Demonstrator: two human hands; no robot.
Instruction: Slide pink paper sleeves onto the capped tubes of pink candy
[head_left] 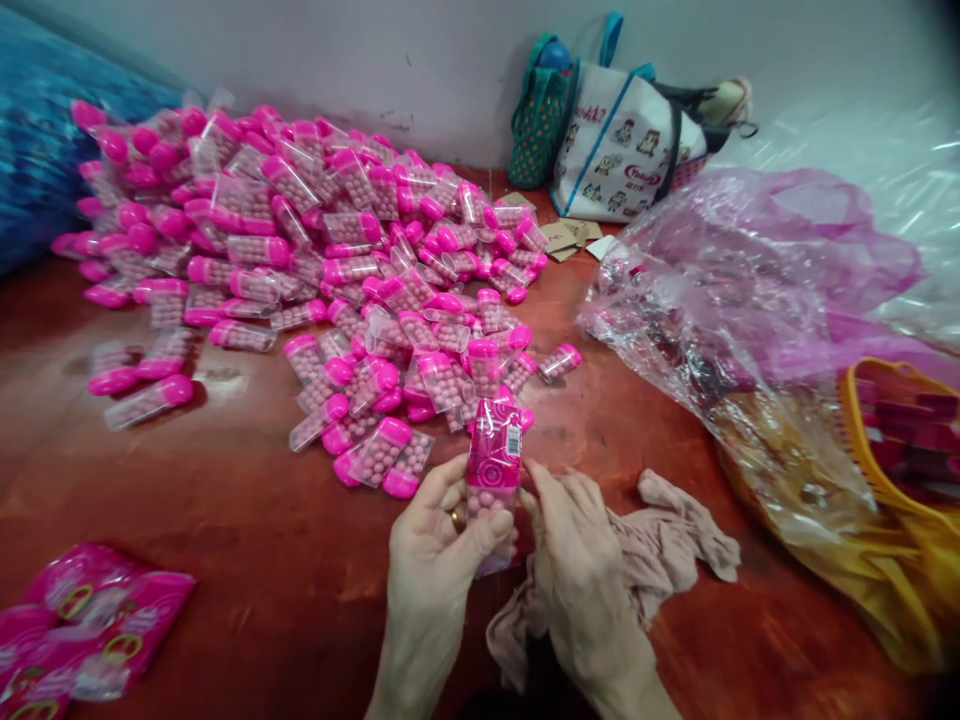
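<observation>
A clear plastic container of pink balls (491,500) stands upright in front of me, its upper part covered by a magenta printed wrapper (495,440) with a barcode label. My left hand (431,560), with a ring on one finger, is closed around the container, thumb across its front. On the other side, my right hand (577,560) has its fingers curled in against the container's right edge; its fingertips are partly hidden. Just beyond lies a big heap of similar containers with bright pink caps (360,225). A crumpled beige cloth (664,535) lies under and beside my right hand.
Flat magenta printed packs (90,625) lie at lower left. On the right are a crumpled clear and pink plastic bag (720,270) and a yellow basket (851,420) holding dark pink pieces. A white tote bag (611,140) and blue plastic (45,130) stand at the back.
</observation>
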